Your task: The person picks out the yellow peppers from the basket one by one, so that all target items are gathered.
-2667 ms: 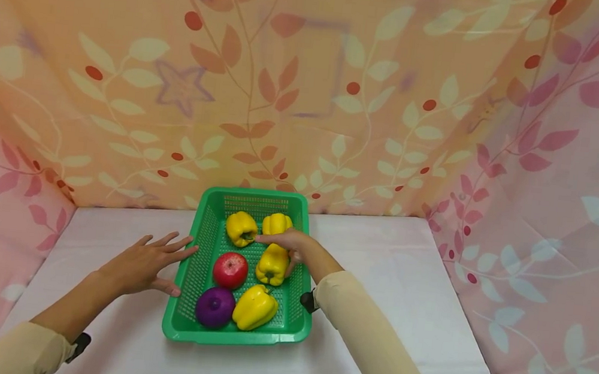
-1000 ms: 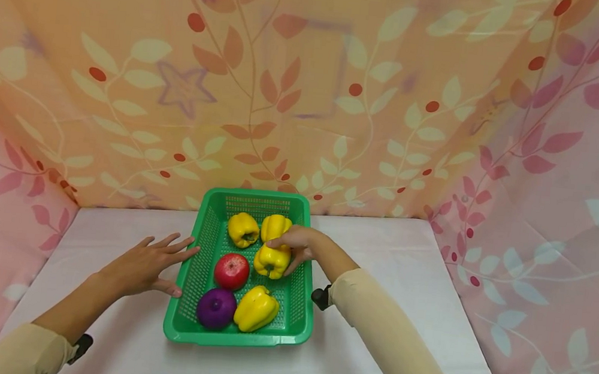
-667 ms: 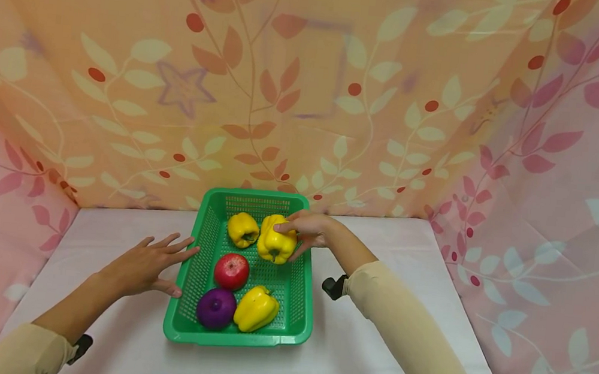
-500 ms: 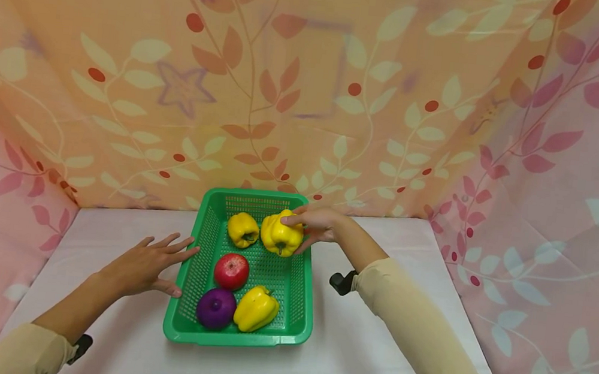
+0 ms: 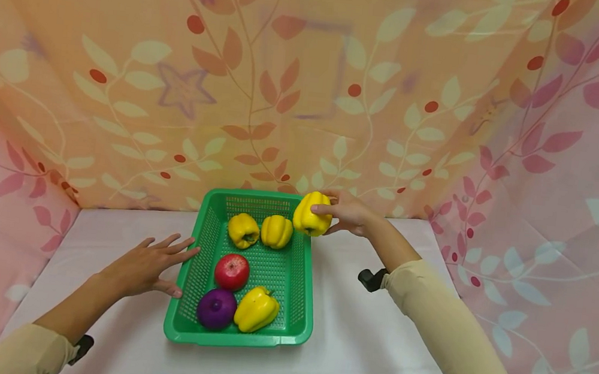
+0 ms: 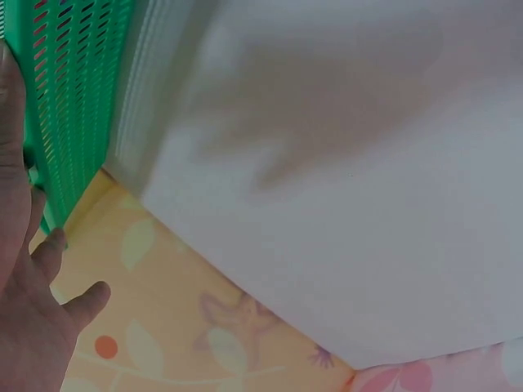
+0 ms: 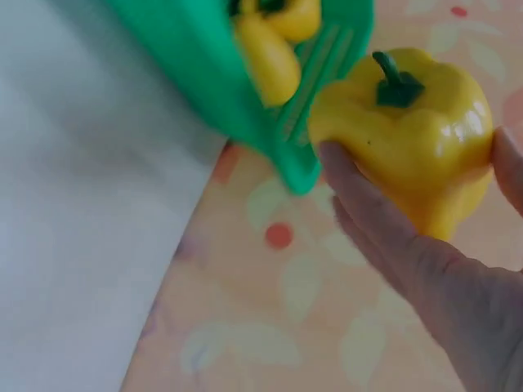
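Observation:
My right hand [image 5: 350, 213] grips a yellow bell pepper [image 5: 312, 213] above the right rim of a green basket [image 5: 291, 340]. The right wrist view shows that bell pepper [image 7: 409, 131] between thumb and fingers, its green stem facing the camera. Fingers spread, my left hand [image 5: 148, 266] touches or hovers at the basket's left rim; which one I cannot tell. Inside the basket lie a yellow bell pepper [image 5: 243, 230] at the back left, another bell pepper [image 5: 276, 232] beside it, a red round fruit [image 5: 232, 271], a purple round vegetable [image 5: 216, 309] and a front yellow bell pepper [image 5: 257, 310].
A white-covered table [image 5: 370, 350] carries the basket, with bare cloth on both sides. Behind it hangs a floral curtain [image 5: 308, 91], and pink floral cloth [image 5: 564, 194] closes the right side. The basket's back end stands close to the back curtain.
My right hand has taken the middle-right yellow bell pepper, lifted it and carried it back and right over the rim. The left hand and basket stay in place.

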Demonstrator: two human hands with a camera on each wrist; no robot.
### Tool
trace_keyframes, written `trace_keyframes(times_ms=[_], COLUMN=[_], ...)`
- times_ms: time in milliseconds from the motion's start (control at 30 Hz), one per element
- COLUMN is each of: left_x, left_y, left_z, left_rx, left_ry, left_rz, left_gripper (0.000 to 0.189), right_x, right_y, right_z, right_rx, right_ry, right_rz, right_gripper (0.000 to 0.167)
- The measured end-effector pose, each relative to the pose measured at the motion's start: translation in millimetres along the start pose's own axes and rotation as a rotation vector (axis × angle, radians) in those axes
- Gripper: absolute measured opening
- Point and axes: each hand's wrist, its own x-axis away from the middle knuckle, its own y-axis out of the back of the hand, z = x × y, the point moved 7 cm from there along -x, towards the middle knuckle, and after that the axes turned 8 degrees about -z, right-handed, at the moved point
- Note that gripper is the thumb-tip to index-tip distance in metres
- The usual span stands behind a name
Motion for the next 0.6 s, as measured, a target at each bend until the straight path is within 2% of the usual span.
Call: trace_keyframes(times_ms=[200, 367, 600], left_x=[0.6, 1.0, 0.8], left_y=[0.0, -0.6, -0.6], left_z=[-0.3, 0.3, 0.0], left_rx=[0.011, 0.012, 0.011], left_ry=[0.005, 0.012, 0.010], left_rz=[0.001, 0.003, 0.002], left_gripper=[0.091, 0.091, 0.091], right_x=[7.1, 9.1, 8.7], right_y=[32.0, 54.6, 80.0], right_z=[-15.3, -36.9, -71.1], right_rx=[0.087, 0.088, 0.100], right_ry=[0.082, 0.091, 0.097], right_rz=[-0.121, -0.225, -0.350], right_gripper=[0.065, 0.073, 0.076])
